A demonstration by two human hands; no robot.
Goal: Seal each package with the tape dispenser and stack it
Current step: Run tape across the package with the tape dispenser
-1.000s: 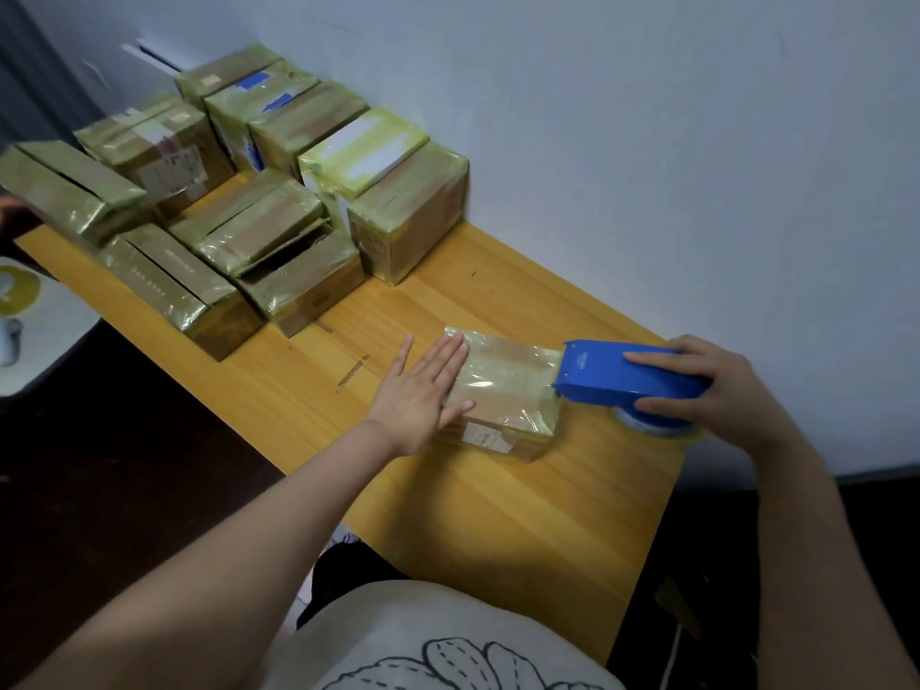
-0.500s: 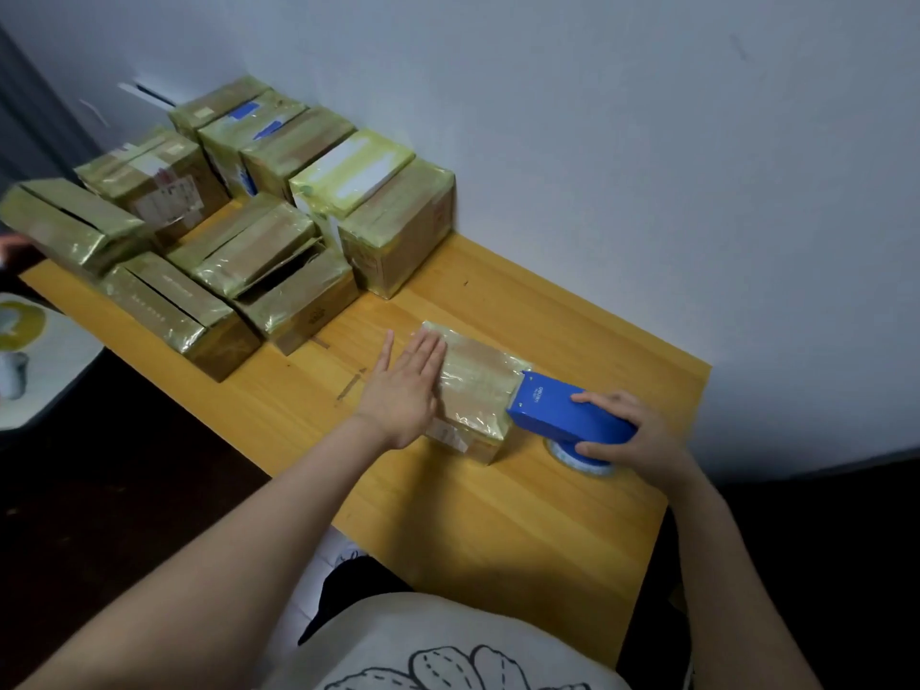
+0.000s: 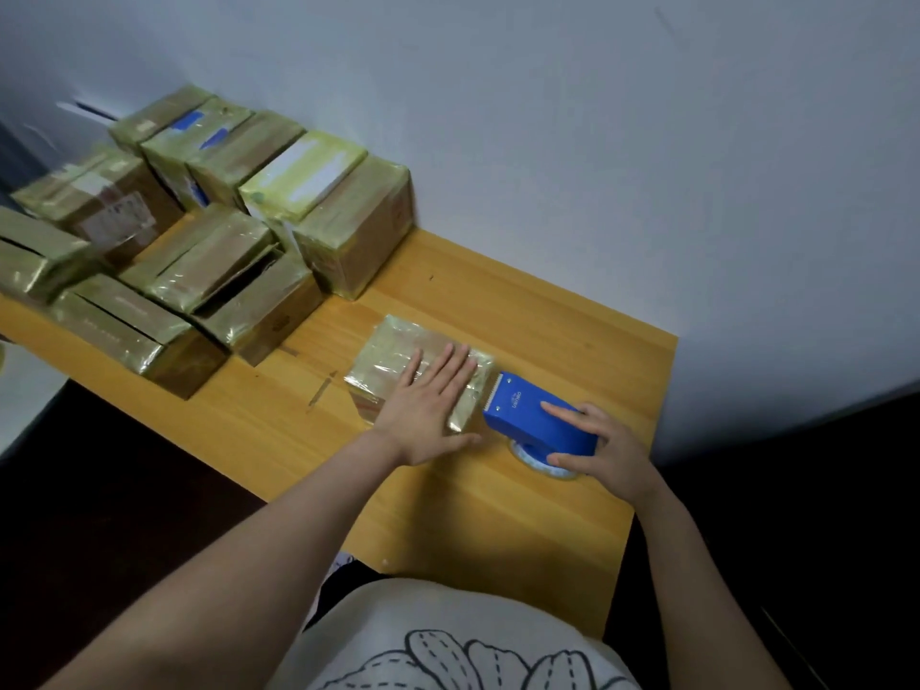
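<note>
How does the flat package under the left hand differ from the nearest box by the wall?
The flat package is thin; the wall box stands much taller. The left hand presses on the package, tape dispenser at its edge; no hand touches the box. The package lies alone; the box adjoins other boxes. Both are wrapped in glossy tape.

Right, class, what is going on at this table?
A person is sealing a flat package on the wooden table. The left hand presses flat on top of it, while the right hand grips the blue tape dispenser at its right edge. More wrapped boxes sit grouped by the wall, far left.
</note>
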